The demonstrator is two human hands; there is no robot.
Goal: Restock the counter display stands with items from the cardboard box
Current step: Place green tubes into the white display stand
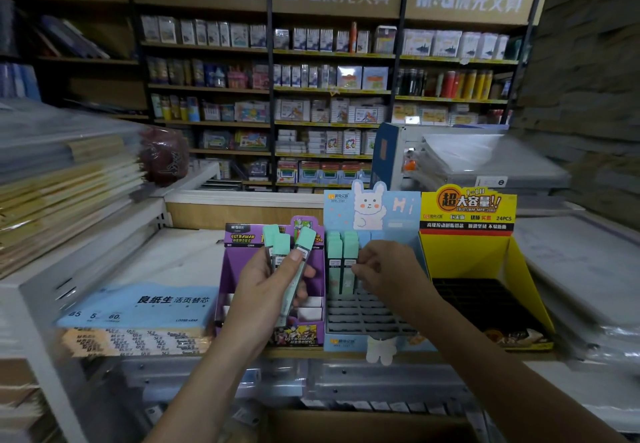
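My left hand (266, 290) is clamped on a fan of mint tubes (281, 245), thumb across the front, their long axes running up and away from me and tilted a little right. My right hand (388, 269) is apart from it, just to the right. Its fingers are curled with the tips against the back rows of the blue stand (398, 207). I cannot tell whether they pinch a tube or only touch one.

A few seated tubes (341, 255) stand upright just left of those fingertips. The open slots (363, 314) lie below the right hand, toward me. That is the relation I judge the next move turns on. The held tubes sit left of the slots and lean, so each has to cross rightward and come upright before it drops in. The right hand is the nearer one for that.

Behind my left hand is the purple stand (239, 259), and right of my right hand the yellow stand (467, 255). The box (363, 425) lies below both forearms, close to me, only its edge showing.
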